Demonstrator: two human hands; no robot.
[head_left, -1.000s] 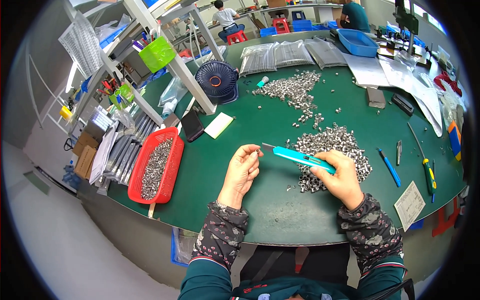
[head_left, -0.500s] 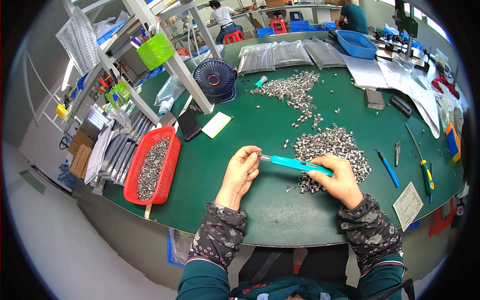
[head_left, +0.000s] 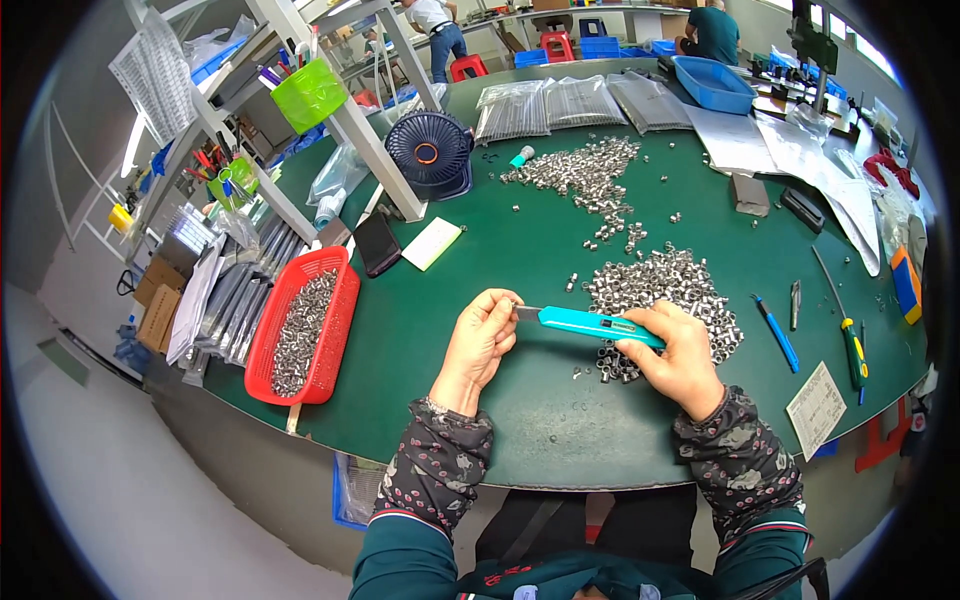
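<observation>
The knife [head_left: 590,323], a turquoise utility cutter, is lying nearly level above the green table [head_left: 520,420], its long axis running left to right across the view, dipping slightly toward the right. Its blade end is pointing to the person's left, at the left hand [head_left: 483,340]; its butt is sitting in the right hand [head_left: 683,355].

The right hand is curling closed around the rear of the knife, fingers wrapped over the handle. The left hand is mostly closed too, its fingertips [head_left: 508,308] pinching together right at the blade tip; something small and metallic seems to be sitting between them, but it is too tiny to tell for sure.

Both hands are hovering over the table's near edge, between the person's chest and a heap [head_left: 665,290] of small metal sleeves just beyond the right hand. A second heap [head_left: 585,175] is lying farther back. A red basket [head_left: 335,330] of the same parts is standing well apart to the left.
</observation>
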